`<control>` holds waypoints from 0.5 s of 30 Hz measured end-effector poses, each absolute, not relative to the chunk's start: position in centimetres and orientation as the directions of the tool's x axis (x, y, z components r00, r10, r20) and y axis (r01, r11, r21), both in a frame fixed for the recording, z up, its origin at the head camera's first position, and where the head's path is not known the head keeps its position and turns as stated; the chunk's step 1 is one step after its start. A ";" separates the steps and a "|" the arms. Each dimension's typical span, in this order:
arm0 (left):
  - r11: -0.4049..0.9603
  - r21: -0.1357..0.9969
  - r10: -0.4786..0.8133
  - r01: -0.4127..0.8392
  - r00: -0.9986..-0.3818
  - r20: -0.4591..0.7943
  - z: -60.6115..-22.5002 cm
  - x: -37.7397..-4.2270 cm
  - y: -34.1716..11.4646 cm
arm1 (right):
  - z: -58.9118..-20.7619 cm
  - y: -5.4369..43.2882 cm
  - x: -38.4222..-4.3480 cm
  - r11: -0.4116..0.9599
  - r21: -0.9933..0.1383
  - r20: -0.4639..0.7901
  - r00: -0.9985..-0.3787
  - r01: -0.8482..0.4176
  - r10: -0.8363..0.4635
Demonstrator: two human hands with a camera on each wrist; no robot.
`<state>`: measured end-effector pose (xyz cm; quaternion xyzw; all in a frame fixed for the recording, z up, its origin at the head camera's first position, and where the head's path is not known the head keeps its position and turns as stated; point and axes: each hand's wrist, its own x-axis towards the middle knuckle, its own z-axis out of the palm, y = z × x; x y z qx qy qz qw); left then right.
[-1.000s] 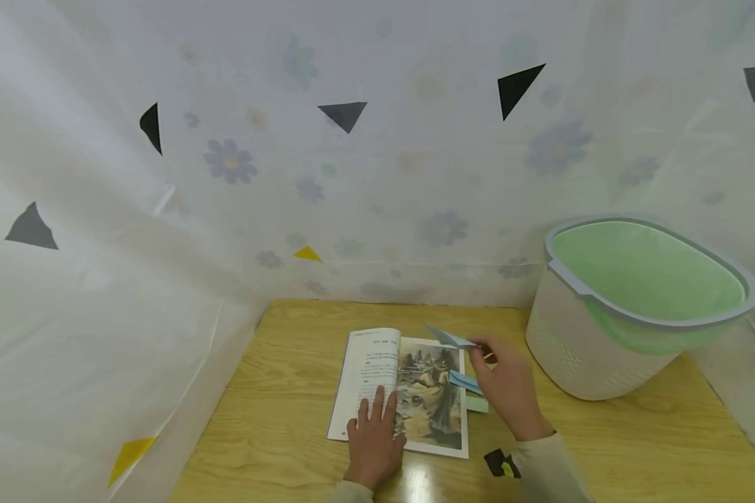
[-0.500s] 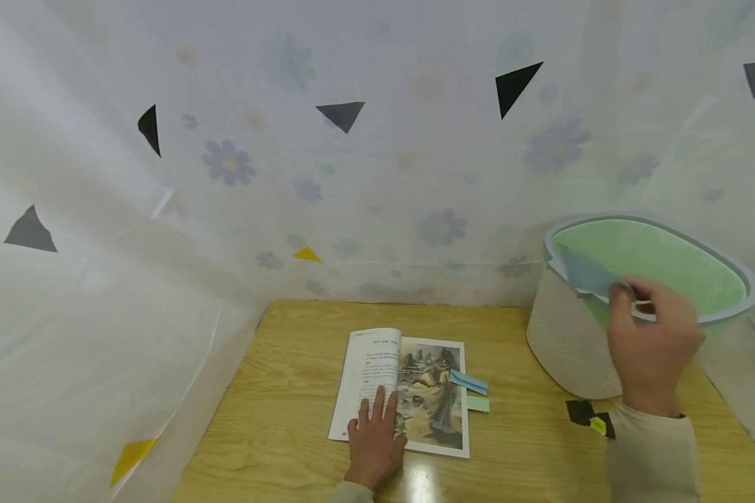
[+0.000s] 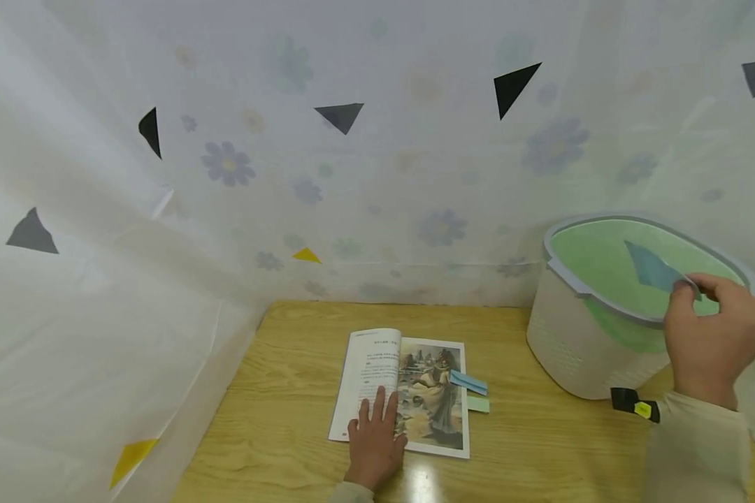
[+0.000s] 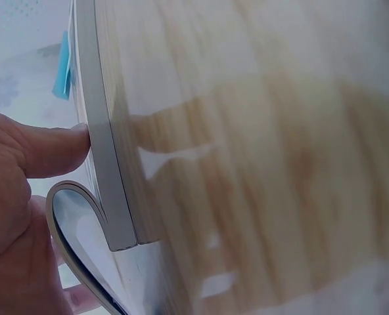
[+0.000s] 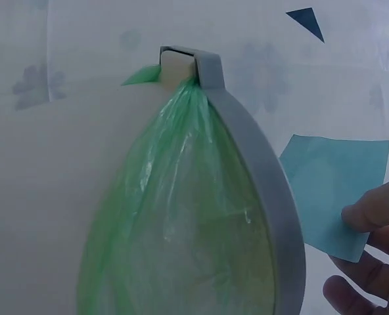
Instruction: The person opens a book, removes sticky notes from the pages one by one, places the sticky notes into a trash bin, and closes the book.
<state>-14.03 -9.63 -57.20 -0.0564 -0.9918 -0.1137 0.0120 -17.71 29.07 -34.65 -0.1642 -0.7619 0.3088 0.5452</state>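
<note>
An open book [image 3: 430, 398] lies on the wooden table, text on its left page and a picture on its right. My left hand [image 3: 375, 439] rests on its lower middle with fingers spread; the left wrist view shows the thumb against the page edge. A blue sticky note [image 3: 654, 269] is pinched between the thumb and fingers of my right hand [image 3: 717, 332], above the opening of a bin [image 3: 566, 335]. In the right wrist view the note [image 5: 336, 190] appears beside the bin's grey rim [image 5: 283, 223]. Green plastic lines the bin [image 3: 604, 244].
A folded blue paper tab [image 3: 468, 382] and a pale green tab [image 3: 478, 404] stick out from the book's right edge. White flowered sheeting [image 3: 377, 175] with black and grey triangles rises behind and left of the table [image 3: 277, 391].
My right hand has carried the blue sticky note from the book's right side, rightwards and up over the bin. The left hand has stayed on the book.
</note>
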 end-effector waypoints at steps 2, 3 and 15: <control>0.966 0.228 0.113 0.118 -0.993 0.036 -57.0 -14.1 -9.6 | -34.8 29.3 -17.7 0.768 -0.638 0.730 -0.369 -0.063 0.576; 0.966 0.228 0.114 0.119 -0.993 0.035 -56.9 -14.1 -9.6 | -35.0 29.4 -17.8 0.770 -0.636 0.729 -0.373 -0.057 0.574; 0.969 0.225 0.103 0.102 -0.995 0.010 -57.0 -14.1 -9.6 | -36.0 30.4 -18.4 0.786 -0.618 0.707 -0.447 -0.014 0.548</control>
